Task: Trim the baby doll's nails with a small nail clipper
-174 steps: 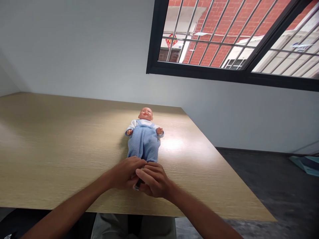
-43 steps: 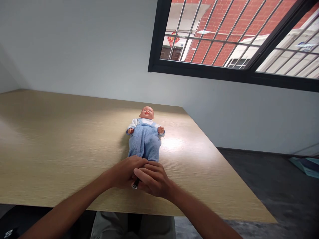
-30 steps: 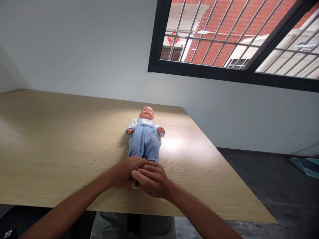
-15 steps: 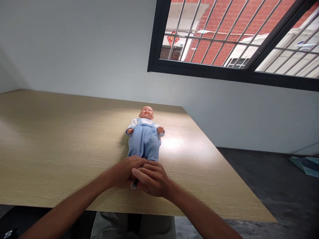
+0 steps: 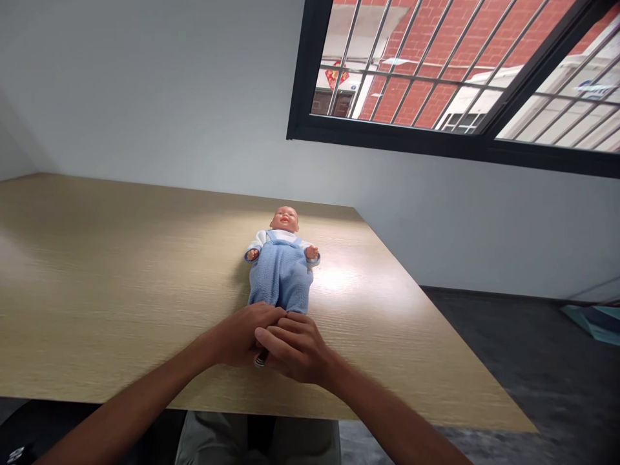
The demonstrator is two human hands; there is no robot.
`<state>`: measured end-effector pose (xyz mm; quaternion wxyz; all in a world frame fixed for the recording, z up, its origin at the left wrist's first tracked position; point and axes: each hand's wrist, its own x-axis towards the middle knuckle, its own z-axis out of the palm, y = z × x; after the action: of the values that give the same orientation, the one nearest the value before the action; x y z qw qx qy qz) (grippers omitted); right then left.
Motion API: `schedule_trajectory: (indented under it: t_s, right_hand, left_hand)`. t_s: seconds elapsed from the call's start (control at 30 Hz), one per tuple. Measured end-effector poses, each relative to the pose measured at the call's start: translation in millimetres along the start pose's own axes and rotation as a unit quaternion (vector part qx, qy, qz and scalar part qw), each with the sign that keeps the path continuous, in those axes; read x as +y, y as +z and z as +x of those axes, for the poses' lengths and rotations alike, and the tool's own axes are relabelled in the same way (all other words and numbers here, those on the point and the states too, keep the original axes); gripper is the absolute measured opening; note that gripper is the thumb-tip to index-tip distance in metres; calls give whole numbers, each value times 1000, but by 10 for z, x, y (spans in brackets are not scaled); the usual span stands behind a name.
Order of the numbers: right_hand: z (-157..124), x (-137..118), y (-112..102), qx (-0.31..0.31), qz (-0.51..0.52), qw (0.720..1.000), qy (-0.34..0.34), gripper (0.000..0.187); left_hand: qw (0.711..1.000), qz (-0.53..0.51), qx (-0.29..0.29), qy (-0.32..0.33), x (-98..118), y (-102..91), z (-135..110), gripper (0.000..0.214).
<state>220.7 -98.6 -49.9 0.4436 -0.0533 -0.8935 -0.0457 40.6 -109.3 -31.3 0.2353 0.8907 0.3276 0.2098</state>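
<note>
A baby doll in light blue fleece overalls and a white top lies on its back, its head away from me. My left hand and my right hand meet at the lower ends of its legs, fingers curled and closed. Both of the doll's feet are hidden behind them. Between my hands pokes out a small dark thing with a pale striped end; its kind does not show. What each hand grips is covered by the fingers.
The doll lies on a wooden table, whose right edge slants toward me. Behind it stands a pale wall with a barred, dark-framed window. Dark floor and a teal object show at right. My legs are below the near edge.
My hands have barely shifted at the doll's feet, and the dark striped thing between them has moved only slightly. The doll lies as before.
</note>
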Motion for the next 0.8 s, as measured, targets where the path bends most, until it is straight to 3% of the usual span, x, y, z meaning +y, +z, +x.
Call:
schedule_trajectory:
  t_s: [0.8]
  right_hand:
    - [-12,13,-2,2,10,1000,0,33]
  left_hand:
    - [1000,-8,-2,9,-80,70,-15,23]
